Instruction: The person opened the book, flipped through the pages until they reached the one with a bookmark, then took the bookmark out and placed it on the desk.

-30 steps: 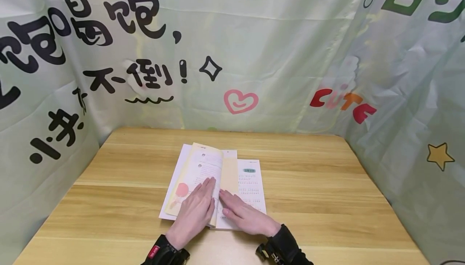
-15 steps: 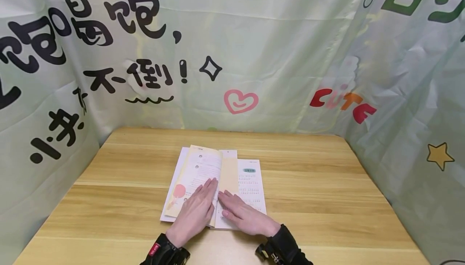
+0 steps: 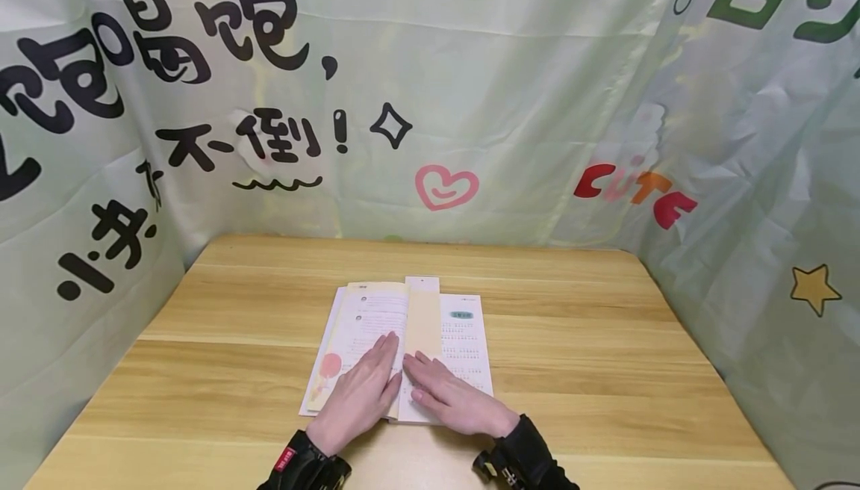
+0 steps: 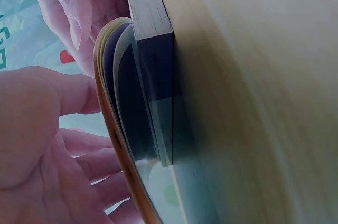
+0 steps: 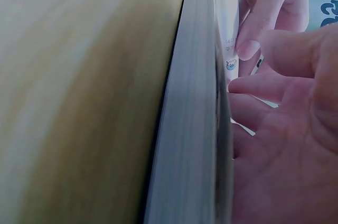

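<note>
An open book (image 3: pixel 384 311) lies on the table, its thick stack of pages on the right side. My left hand (image 3: pixel 359 389) rests with straight fingers on the left page, fingertips near the fold. Across from it, my right hand (image 3: pixel 460 404) lies on the right side with its fingertips close to the fold. A narrow cream strip (image 3: pixel 423 318) lies beside the fold, over the white printed page (image 3: pixel 463 333). In the left wrist view a few leaves (image 4: pixel 113 71) curve up at the spine under the left hand. The right wrist view shows the thick page block (image 5: pixel 185 108) beside the right palm.
The wooden table (image 3: pixel 571 340) extends around the book on all sides. Behind and beside it hangs a pale cloth (image 3: pixel 510 101) printed with large characters, a heart and a star. Black bands (image 3: pixel 531 456) with cameras sit on both wrists.
The left side of the book has sunk flatter, its top edge moving down. The left hand has shifted slightly on the page, while the right hand has stayed in place.
</note>
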The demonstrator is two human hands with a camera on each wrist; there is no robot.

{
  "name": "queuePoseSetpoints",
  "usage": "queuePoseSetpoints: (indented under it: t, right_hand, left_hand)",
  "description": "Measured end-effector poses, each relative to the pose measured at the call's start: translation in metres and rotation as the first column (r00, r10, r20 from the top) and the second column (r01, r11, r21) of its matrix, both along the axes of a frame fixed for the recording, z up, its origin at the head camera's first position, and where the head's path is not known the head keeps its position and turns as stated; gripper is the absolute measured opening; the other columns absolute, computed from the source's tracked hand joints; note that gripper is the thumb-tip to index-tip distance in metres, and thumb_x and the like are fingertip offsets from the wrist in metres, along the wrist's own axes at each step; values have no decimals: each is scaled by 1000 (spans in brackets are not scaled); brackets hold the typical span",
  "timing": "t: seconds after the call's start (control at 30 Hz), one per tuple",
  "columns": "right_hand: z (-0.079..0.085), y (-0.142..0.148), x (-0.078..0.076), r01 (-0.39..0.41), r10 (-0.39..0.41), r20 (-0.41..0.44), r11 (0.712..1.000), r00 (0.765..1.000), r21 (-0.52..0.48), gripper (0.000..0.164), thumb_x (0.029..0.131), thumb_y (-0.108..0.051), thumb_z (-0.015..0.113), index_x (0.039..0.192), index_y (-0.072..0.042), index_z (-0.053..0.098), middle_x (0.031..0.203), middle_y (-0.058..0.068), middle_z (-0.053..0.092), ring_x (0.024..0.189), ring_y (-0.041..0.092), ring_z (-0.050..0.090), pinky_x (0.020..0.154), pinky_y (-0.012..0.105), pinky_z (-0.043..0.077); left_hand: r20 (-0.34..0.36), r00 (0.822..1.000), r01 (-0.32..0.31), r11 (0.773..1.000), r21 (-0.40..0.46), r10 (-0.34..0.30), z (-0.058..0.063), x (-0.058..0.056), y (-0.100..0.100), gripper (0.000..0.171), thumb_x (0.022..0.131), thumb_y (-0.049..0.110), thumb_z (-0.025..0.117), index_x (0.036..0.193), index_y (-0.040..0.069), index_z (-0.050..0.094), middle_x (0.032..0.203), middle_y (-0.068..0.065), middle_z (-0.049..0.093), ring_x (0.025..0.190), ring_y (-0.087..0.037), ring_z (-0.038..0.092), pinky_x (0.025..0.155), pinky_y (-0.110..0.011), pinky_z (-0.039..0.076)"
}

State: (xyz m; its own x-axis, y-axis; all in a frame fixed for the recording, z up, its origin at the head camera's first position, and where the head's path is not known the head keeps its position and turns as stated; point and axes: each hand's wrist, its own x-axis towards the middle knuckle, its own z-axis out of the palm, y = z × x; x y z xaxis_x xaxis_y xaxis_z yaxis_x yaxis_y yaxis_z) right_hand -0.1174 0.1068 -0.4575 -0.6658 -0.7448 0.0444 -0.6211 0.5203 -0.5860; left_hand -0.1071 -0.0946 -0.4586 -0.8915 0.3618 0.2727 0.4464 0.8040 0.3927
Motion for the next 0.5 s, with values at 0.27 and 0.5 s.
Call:
queuePoseSetpoints:
  t: [0.27, 0.5]
  right_hand:
    - [4, -1, -5, 120, -118, 18, 985, 993, -127, 47, 104, -22, 40, 143, 5, 40, 147, 20, 40, 136, 30, 32, 111, 52, 30]
    - [8, 4, -17, 363, -347, 108, 867, 931, -343, 40, 98, -4, 50, 136, 7, 48, 138, 24, 50, 126, 35, 45, 103, 53, 41]
  left_hand:
    - [-7, 1000, 4, 1000, -6, -4, 0, 0, -1, 57, 94, 20, 56, 140, -9, 42, 143, -24, 44, 128, -34, 43, 92, -53, 50]
    - [-37, 999, 6, 1000, -2, -6, 0, 0, 0, 57, 92, 20, 59, 138, -10, 43, 140, -26, 46, 125, -36, 46, 82, -55, 55]
